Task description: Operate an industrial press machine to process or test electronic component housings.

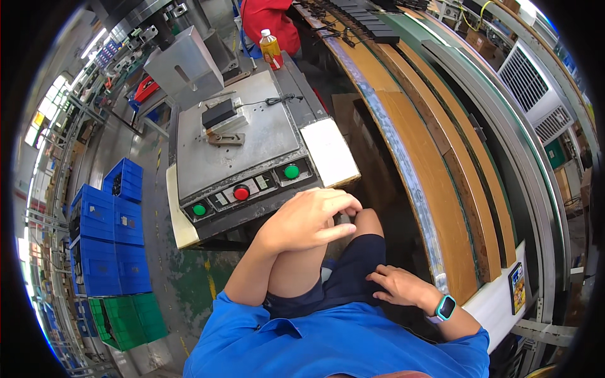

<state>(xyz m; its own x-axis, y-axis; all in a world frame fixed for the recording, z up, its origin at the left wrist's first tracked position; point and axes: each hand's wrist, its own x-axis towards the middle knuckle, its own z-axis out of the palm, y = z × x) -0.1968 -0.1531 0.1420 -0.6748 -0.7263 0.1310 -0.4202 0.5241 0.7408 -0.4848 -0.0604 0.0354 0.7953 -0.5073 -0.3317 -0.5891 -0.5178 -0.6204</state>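
My left hand (313, 217) is raised over my knees, just in front of the press bench's near edge. Its fingers bend loosely, thumb and forefinger apart, with nothing between them. Down on my lap lies my right hand (400, 286), fingers spread and holding nothing. On the metal plate (252, 135) a black power adapter (218, 113) sits in a small fixture beside a clamp lever (225, 139). Its dark cable (280, 99) trails to the right. The panel nearest my left hand carries a red button (241, 192), a green button (291, 171) and another green button (199, 210).
A metal press head (184, 66) hangs above the plate. A drink bottle (271, 49) stands at the bench's back corner, near a person in red (271, 22). Blue crates (113, 246) are stacked at left. Along the right runs a conveyor line (428, 176) with black adapters (365, 22) at its far end.
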